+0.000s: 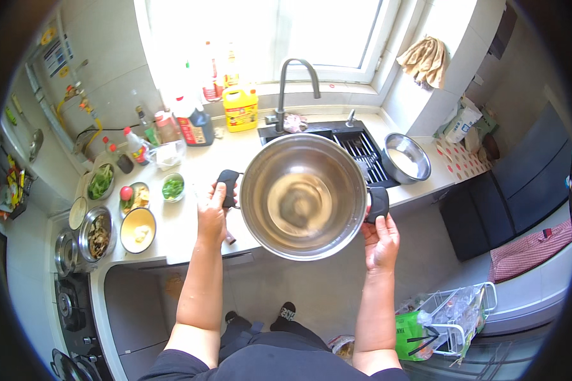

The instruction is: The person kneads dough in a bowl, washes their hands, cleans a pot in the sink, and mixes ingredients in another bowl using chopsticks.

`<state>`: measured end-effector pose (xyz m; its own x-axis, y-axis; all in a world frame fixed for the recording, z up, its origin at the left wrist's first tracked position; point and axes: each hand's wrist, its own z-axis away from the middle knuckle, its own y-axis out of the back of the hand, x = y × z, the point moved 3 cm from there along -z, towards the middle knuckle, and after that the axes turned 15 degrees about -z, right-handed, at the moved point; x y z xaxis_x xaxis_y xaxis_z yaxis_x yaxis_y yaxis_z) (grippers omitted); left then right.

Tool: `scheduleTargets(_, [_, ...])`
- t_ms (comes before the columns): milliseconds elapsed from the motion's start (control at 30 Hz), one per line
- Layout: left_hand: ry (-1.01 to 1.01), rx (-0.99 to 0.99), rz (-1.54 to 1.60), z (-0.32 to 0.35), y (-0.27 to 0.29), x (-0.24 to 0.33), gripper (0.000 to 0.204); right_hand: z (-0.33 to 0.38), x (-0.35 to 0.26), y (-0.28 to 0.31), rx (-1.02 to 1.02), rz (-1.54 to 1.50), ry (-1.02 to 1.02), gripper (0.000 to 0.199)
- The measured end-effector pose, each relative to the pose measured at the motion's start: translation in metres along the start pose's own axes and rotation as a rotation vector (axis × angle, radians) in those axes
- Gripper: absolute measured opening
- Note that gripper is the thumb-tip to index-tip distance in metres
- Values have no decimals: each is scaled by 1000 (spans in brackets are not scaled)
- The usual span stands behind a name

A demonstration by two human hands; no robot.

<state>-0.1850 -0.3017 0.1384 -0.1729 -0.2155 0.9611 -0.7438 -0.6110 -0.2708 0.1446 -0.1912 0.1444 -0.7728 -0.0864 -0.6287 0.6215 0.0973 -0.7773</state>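
A large round stainless-steel pot [304, 197] with two black handles is held up in the air in front of the white tabletop [190, 209], its open mouth facing upward. Its brushed inner wall is shiny and its flat bottom shows a dull reflection; it looks empty. The left hand [211, 213] has its fingers [217, 190] clenched around the left black handle [227, 183], and the right hand [381, 240] grips the right black handle [377, 203] from below, fingers closed on it.

The pot hides part of the black sink [356, 149] behind it, where a curved grey metal tap [292, 82] rises. A smaller shiny steel bowl [405, 157] sits on the tabletop to the right of the sink. A yellow plastic jug [240, 108] and a dark bottle [194, 124] stand by the bright window. Left of the pot lie a small glass bowl of chopped greens [173, 188], a pale round bowl with yellowish pieces [138, 230] and a steel bowl of brown slices [98, 235]. A beige cloth [426, 60] hangs on the tiled wall.
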Motion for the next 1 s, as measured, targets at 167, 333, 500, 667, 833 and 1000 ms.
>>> scheduleTargets(167, [310, -64, -56, -38, -74, -77, 22, -72, -47, 29, 9, 55, 27, 30])
scheduleTargets(333, [550, -58, -121, -80, -110, -149, 13, -152, -53, 21, -36, 33, -134, 29])
scheduleTargets(500, [1001, -30, 90, -113, -138, -254, 19, -246, -43, -35, -149, 34, -421, 36])
scheduleTargets(667, [1386, -194, 466, -107, -167, -307, 23, -323, -4, -73, -5, 14, -640, 31])
scheduleTargets(833, [1427, -243, 630, -114, -198, -293, 21, -361, 23, -90, 62, 22, -706, 36])
scheduleTargets(1000, [1401, -168, 583, -117, -210, -324, 22, -382, 30, -95, 80, 79, -719, 54])
